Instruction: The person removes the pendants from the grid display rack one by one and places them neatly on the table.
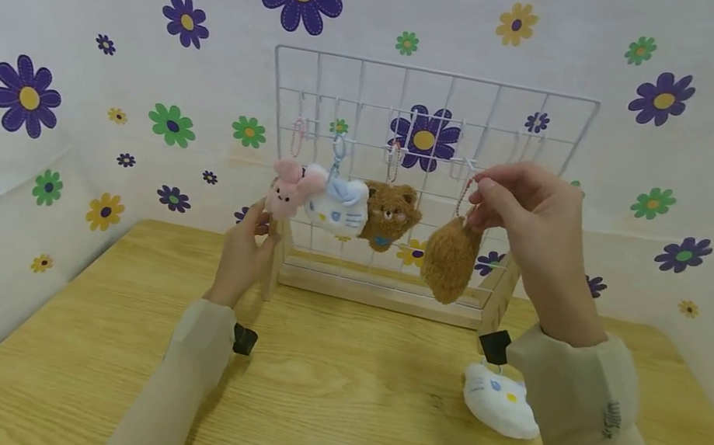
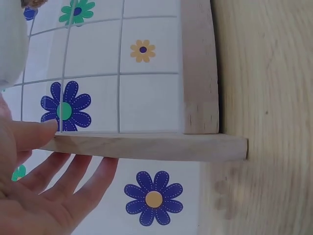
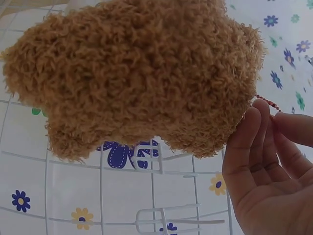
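My right hand [image 1: 531,220] pinches the red bead chain [image 3: 268,103] of a brown plush keychain [image 1: 450,262] between thumb and fingers. The fuzzy plush hangs in front of the right part of a white wire grid rack [image 1: 439,73]. Its plain brown side shows in the head view. My left hand [image 1: 246,251] holds the rack's left wooden post [image 2: 146,147], thumb on one side and fingers on the other. From the grid hang a pink plush [image 1: 287,195], a white cat-face plush [image 1: 337,207] with a blue bow, and a brown bear plush [image 1: 390,212].
Another white plush [image 1: 500,404] lies on the wooden table [image 1: 327,399], partly behind my right sleeve. Bare wire hooks [image 3: 166,223] stick out from the grid at the right. A flower-print cloth [image 1: 194,93] hangs behind the rack.
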A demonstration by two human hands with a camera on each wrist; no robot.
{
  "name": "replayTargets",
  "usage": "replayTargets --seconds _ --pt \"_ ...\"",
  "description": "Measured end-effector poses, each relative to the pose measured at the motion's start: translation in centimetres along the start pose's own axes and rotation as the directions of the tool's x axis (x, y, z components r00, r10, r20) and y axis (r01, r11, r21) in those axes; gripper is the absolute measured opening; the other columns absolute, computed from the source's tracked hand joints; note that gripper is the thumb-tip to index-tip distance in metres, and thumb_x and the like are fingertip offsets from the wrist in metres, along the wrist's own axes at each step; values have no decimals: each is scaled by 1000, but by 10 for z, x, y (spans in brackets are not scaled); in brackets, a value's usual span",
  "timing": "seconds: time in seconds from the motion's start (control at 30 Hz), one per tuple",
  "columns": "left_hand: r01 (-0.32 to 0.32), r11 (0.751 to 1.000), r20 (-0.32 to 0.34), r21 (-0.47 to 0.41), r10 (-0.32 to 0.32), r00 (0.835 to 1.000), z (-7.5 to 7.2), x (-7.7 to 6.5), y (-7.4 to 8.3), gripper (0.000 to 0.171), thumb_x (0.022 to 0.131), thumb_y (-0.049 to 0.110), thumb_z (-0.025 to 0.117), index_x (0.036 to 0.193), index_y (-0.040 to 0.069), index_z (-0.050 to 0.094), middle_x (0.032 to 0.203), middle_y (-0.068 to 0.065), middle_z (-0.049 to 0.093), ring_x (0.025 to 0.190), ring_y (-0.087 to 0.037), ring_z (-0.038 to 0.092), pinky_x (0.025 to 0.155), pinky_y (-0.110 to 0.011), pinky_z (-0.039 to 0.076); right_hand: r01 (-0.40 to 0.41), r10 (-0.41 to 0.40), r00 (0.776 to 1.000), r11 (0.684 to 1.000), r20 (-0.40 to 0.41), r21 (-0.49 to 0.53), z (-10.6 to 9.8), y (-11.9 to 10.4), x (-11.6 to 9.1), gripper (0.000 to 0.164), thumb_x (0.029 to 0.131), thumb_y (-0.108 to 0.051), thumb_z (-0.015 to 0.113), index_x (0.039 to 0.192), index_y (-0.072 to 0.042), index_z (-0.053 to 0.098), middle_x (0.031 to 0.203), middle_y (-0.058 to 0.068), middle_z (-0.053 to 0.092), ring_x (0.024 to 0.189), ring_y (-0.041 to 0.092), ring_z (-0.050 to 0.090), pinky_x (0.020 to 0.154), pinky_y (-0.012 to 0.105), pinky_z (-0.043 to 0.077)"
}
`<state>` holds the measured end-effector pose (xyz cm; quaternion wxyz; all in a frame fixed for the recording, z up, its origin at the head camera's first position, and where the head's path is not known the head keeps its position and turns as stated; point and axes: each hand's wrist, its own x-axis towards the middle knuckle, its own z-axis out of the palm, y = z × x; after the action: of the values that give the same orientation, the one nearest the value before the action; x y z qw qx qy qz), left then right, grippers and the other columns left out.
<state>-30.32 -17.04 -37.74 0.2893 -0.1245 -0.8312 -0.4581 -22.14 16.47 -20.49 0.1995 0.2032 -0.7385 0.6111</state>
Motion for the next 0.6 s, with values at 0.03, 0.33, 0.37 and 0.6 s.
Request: replayTargets --seconds 0.03,0.33,0.37,0.6 --pt "12 1000 -4 -1 -12 1000 1 1 1 52 92 -9 65 141 -2 49 120 -33 64 103 -47 66 94 -57 55 -3 3 1000 1000 3 -12 -1 1 -2 11 101 -4 61 102 3 70 86 7 69 69 16 66 70 22 61" --pt "53 999 -31 12 -52 998 2 5 -3 53 90 -10 67 140 0 52 114 -29 65 103 -44 66 91 -55 55 0 4 999 998 51 -66 -4 3 -10 14 102 -4 59 106 6 68 86 7 68 71 17 65 70 22 61" --pt "44 999 -37 12 -44 998 2 5 -3 53 90 -10 67 140 0 52 113 -29 65 103 -44 66 90 -55 55 -1 5 998 997 55 -72 -4 3 -10 15 103 -4 59 106 7 67 87 7 68 71 17 65 70 23 61" --pt "45 999 -30 -19 -45 999 6 5 -6 53 92 -10 65 142 3 52 114 -27 64 105 -43 65 89 -54 58 -9 14 997 997 70 -71 -8 7 -16 13 102 -5 60 104 5 69 86 9 69 71 16 65 70 21 60"
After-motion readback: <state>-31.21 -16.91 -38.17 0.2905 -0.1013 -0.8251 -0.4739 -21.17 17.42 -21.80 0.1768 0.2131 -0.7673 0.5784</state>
